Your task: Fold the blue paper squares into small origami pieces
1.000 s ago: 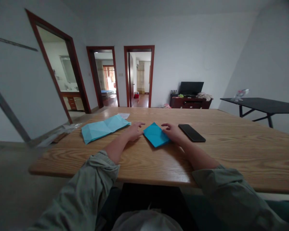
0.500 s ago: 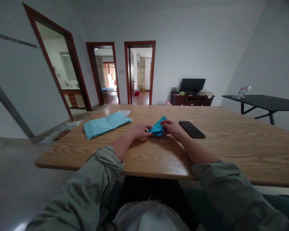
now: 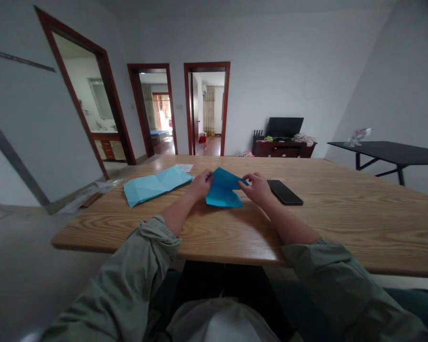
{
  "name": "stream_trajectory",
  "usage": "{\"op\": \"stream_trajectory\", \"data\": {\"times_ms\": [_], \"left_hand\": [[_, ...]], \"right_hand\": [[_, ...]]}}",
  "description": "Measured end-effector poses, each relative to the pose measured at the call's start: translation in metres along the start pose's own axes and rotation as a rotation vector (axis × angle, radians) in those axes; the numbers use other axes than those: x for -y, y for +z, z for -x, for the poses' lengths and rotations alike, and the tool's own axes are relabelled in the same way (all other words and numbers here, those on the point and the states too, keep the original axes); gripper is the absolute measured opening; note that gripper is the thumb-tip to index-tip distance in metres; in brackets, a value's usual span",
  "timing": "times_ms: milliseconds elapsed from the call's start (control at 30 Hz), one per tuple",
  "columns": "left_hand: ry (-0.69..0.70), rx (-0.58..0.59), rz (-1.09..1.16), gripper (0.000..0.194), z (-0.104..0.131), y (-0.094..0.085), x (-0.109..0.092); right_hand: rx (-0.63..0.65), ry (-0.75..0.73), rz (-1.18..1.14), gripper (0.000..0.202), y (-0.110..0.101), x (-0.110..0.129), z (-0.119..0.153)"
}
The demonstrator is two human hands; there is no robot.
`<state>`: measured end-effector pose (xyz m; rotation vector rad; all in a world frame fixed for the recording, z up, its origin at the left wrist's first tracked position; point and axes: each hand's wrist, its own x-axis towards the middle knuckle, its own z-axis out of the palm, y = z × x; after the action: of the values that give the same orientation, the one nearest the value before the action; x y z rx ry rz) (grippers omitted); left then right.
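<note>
Between my two hands is a sheet of bright blue paper (image 3: 223, 187), partly folded, with its lower part near the tabletop. My left hand (image 3: 200, 184) pinches its upper left edge. At the upper right corner, my right hand (image 3: 254, 186) grips the paper between thumb and fingers. Farther left on the table lies a light blue folded paper (image 3: 157, 184), creased into panels, with a small white printed slip (image 3: 185, 167) behind it. Just right of my right hand rests a black smartphone (image 3: 284, 192).
The wooden table (image 3: 342, 213) spans the space before me, its near edge close to my lap. A black table (image 3: 392, 149) stands at the right. Against the back wall, a television (image 3: 285, 127) sits on a dark cabinet (image 3: 284, 149).
The blue paper has opened out from a bunched, folded shape into a wider sheet. My left hand has shifted slightly left and away from me, and the hands are farther apart.
</note>
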<state>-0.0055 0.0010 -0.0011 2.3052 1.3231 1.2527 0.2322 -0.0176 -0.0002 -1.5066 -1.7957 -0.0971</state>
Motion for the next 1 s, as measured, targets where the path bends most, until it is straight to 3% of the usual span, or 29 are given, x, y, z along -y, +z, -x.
{"op": "stream_trajectory", "data": {"times_ms": [100, 233, 333, 467, 533, 600, 733, 800, 867, 1000], "left_hand": [[0.031, -0.009, 0.109, 0.023, 0.000, -0.001, -0.005], [0.045, 0.060, 0.191, 0.019, 0.003, 0.004, -0.014], [0.023, 0.106, 0.350, 0.040, 0.003, 0.010, -0.013], [-0.136, 0.197, 0.554, 0.081, 0.000, 0.012, 0.001], [-0.198, 0.250, 0.584, 0.080, -0.002, 0.008, 0.007], [-0.204, 0.225, 0.577, 0.068, -0.004, 0.002, 0.008], [-0.108, -0.002, 0.438, 0.050, -0.007, -0.013, 0.006], [-0.082, -0.058, 0.325, 0.049, -0.007, -0.016, 0.007], [-0.072, -0.040, 0.160, 0.047, -0.005, -0.014, 0.011], [-0.051, 0.170, -0.303, 0.047, 0.005, 0.003, 0.015]], "right_hand": [[-0.098, -0.164, 0.114, 0.031, -0.010, 0.015, 0.004], [0.006, -0.290, 0.102, 0.032, -0.015, 0.036, 0.010], [0.112, -0.164, 0.026, 0.033, -0.013, 0.037, 0.009], [-0.060, -0.032, -0.102, 0.037, -0.017, 0.020, 0.001], [-0.137, -0.011, -0.184, 0.037, -0.021, 0.010, -0.004], [-0.172, 0.013, -0.243, 0.036, -0.025, 0.003, -0.007], [-0.155, 0.035, -0.334, 0.041, -0.025, -0.004, -0.011], [-0.117, 0.021, -0.328, 0.042, -0.022, -0.006, -0.011], [-0.056, 0.016, -0.230, 0.040, -0.016, -0.009, -0.009], [0.165, 0.012, 0.090, 0.032, 0.001, -0.014, -0.004]]}}
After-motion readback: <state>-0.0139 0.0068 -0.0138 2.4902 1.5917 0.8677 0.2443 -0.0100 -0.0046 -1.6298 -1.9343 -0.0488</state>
